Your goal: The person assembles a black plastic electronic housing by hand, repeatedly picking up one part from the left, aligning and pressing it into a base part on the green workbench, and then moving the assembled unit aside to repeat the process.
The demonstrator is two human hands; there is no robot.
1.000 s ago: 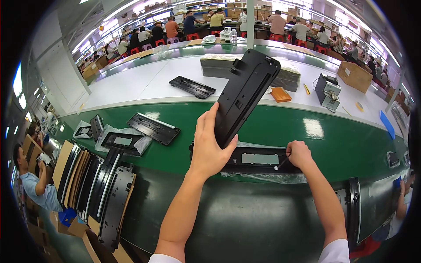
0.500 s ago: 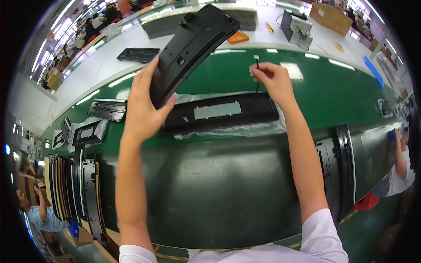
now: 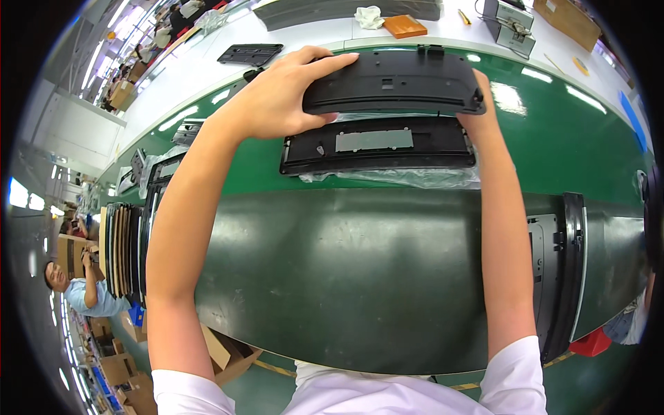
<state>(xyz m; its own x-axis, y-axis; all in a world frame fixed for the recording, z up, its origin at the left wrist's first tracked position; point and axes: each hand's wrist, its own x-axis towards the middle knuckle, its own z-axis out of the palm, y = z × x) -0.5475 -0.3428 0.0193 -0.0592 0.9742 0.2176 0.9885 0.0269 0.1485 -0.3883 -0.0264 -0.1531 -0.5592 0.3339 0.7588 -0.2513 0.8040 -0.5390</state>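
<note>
Held up over the green mat is a long black plastic panel (image 3: 398,90) with a small square cutout. My left hand (image 3: 280,97) grips its left end, thumb below and fingers along the top. At the other end, my right hand (image 3: 478,104) is partly behind the panel. Its fingers are hidden, so I cannot tell whether it touches the panel or still has the thin dark cable. Just below lies a black plastic housing (image 3: 443,145) with a pale rectangular plate (image 3: 373,140) in its middle, resting on clear plastic film (image 3: 408,178).
Upright dark panels and boards (image 3: 121,249) stand at the left edge, with more black panels (image 3: 570,263) at the right. Farther off are another black panel (image 3: 249,54), an orange block (image 3: 404,26) and a metal box device (image 3: 508,28). A person (image 3: 90,290) is at far left.
The black panel has swung from a steep tilt to nearly level and moved right over the housing. My right hand has gone from pinching the cable in plain sight to partly behind the panel.
</note>
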